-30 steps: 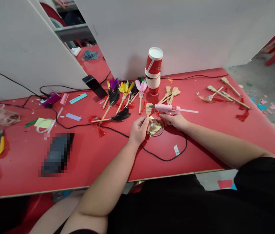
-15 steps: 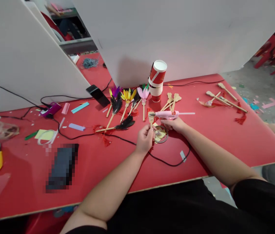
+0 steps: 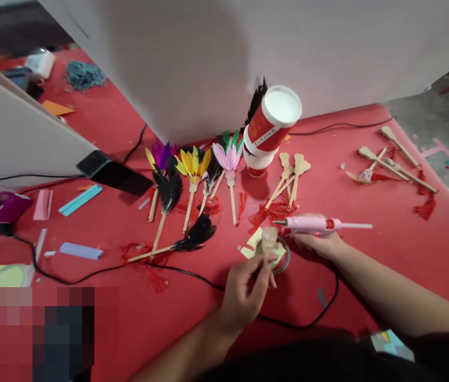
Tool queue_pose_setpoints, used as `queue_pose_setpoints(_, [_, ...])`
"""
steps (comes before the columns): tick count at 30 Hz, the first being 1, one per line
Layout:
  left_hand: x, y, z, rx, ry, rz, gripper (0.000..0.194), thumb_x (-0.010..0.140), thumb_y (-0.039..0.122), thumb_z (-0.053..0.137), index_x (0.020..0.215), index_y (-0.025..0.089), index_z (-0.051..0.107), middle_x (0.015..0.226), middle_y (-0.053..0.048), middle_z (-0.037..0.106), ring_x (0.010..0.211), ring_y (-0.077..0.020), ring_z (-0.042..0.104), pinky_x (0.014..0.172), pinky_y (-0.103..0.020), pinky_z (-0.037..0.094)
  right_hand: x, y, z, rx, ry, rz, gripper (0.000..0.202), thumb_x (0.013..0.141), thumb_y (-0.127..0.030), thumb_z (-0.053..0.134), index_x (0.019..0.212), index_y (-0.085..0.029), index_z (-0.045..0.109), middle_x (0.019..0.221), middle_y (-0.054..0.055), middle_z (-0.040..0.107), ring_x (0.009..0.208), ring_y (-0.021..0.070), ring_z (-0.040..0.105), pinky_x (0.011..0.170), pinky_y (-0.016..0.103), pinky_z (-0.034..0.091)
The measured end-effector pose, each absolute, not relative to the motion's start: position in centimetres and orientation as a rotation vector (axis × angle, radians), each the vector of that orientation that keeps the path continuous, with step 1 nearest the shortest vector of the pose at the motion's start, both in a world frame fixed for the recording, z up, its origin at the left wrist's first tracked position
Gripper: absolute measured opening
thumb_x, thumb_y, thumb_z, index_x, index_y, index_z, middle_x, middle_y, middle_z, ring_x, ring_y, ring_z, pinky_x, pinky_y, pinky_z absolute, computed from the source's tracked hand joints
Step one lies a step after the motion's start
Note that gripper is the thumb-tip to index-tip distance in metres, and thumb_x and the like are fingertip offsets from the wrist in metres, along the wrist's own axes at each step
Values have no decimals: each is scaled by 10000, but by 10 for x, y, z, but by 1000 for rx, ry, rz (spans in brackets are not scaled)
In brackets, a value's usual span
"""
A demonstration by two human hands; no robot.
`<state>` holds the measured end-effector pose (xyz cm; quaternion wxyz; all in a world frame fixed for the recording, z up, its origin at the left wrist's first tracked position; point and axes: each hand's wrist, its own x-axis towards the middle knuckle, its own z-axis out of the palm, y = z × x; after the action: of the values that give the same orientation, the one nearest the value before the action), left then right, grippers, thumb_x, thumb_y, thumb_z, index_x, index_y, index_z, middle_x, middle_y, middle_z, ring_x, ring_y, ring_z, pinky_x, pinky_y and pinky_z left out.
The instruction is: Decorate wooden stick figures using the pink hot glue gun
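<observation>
My left hand (image 3: 244, 293) pinches thumb and fingers closed on the handle of a pale wooden piece (image 3: 269, 239), its broad head jutting just past my fingertips. Beneath that head lie a round ring (image 3: 287, 258) and yellow paper scraps (image 3: 249, 245). My right hand (image 3: 320, 244) curls around a pink glue gun (image 3: 312, 225), its nozzle near the wooden head but apart. Beyond my grips lie feathered sticks (image 3: 189, 208), bare wooden sticks (image 3: 297, 178) and, farther, stacked cups (image 3: 269, 131).
</observation>
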<state>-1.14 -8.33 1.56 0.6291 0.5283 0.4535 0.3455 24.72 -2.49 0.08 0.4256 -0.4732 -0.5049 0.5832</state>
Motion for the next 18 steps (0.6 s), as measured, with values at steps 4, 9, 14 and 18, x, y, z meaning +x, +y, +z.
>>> queue_pose_setpoints(4, [-6,-85,13,1269,1005,782,386,1111,483,586,1238,215,834,710,-51,741,638,-168,679,642,-278,543,258,-23,-3,-1084,-1412,1379,285,913,-509,880,929,-229,825,522,-7,569,456,168,515,471,321,459])
queue_pose_setpoints(9, [7,-76,8,1137,1007,825,523,1064,556,643,1377,155,767,698,-25,728,510,-126,603,474,-229,474,253,-7,0,-1143,-1497,1361,349,874,-519,900,803,-209,757,526,-2,598,447,141,491,441,297,389])
queue_pose_setpoints(14, [14,-71,6,1177,990,1034,553,961,562,788,1302,129,748,652,1,717,505,-105,595,514,-211,496,243,-14,-4,-1067,-1387,1334,627,906,-623,825,504,-257,511,418,-25,461,416,124,430,497,323,430])
queue_pose_setpoints(18, [14,-68,0,1182,944,1044,550,931,594,800,1223,130,751,677,-14,732,485,-99,582,464,-207,441,241,-16,-11,-1047,-1354,1318,591,833,-637,888,538,-250,551,404,-31,464,399,122,433,471,322,383])
